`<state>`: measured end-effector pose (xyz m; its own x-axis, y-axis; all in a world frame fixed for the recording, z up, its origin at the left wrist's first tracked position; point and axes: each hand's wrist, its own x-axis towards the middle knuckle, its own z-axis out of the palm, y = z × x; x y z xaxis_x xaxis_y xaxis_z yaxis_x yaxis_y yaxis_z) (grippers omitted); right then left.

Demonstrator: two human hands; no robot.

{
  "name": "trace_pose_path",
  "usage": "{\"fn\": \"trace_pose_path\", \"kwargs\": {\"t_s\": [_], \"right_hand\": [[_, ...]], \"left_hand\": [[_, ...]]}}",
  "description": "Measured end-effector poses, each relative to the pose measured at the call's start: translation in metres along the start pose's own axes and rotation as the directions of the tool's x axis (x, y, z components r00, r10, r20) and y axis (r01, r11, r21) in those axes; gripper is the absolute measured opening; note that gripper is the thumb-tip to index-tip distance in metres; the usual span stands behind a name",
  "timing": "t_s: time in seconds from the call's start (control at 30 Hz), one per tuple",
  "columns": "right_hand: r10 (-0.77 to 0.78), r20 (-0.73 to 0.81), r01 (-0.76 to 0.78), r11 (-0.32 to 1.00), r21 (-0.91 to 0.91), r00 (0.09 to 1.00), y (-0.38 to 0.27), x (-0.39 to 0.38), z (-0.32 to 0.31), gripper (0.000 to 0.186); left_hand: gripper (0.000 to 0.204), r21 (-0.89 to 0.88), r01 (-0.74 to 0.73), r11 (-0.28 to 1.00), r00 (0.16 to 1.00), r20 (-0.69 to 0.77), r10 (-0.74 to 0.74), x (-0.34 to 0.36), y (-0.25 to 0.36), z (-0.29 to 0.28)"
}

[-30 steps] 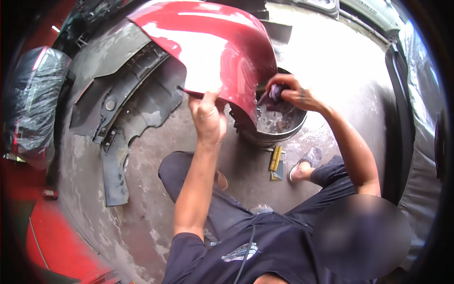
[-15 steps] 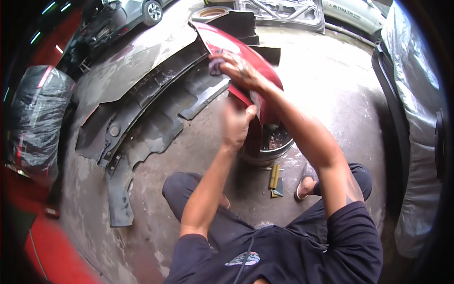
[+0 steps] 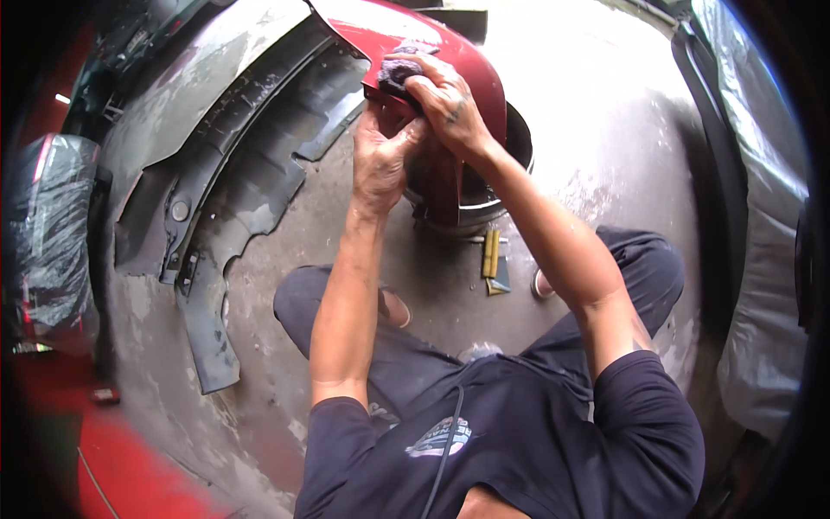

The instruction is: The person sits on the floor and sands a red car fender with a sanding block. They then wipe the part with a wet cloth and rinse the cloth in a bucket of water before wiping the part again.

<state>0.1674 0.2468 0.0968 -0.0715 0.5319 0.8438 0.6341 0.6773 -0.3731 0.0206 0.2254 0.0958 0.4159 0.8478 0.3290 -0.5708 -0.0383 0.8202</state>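
Red car panel, glossy (curved), left hand gripping its edge, right hand pressing grey pad

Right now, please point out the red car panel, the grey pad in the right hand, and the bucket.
red car panel [image 3: 471, 69]: head view, on its curved glossy top.
grey pad [image 3: 396, 73]: head view, on the part showing beyond the fingers.
bucket [image 3: 517, 138]: head view, on its right rim.

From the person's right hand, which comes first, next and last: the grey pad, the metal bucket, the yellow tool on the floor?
From the right hand, in the head view:
1. Grey pad: under its fingers, pressed on the red panel.
2. Metal bucket: just below the hand, behind the panel.
3. Yellow tool: on the concrete floor, nearer the person's legs.
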Motion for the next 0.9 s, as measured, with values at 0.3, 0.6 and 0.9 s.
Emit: {"fn": "trace_pose_path", "kwargs": {"t_s": [0.3, 0.6, 0.9], "right_hand": [[0.592, -0.177, -0.489, 0.771, 0.408, 0.786, -0.054, -0.101, 0.006, 0.048], [0.479, -0.165, -0.473, 0.878, 0.076, 0.862, 0.034, -0.103, 0.014, 0.045], [0.347, -0.257, -0.42, 0.843, -0.337, 0.902, 0.058, -0.089, 0.028, 0.062]], "left_hand": [[0.029, 0.059, 0.127, 0.99, 0.959, -0.261, -0.108, 0.021, -0.008, 0.009], [0.016, 0.14, 0.17, 0.976, 0.96, -0.246, -0.132, 0.016, -0.01, 0.003], [0.023, 0.012, 0.002, 1.0, 0.877, -0.48, 0.004, -0.032, 0.015, 0.015]]}}
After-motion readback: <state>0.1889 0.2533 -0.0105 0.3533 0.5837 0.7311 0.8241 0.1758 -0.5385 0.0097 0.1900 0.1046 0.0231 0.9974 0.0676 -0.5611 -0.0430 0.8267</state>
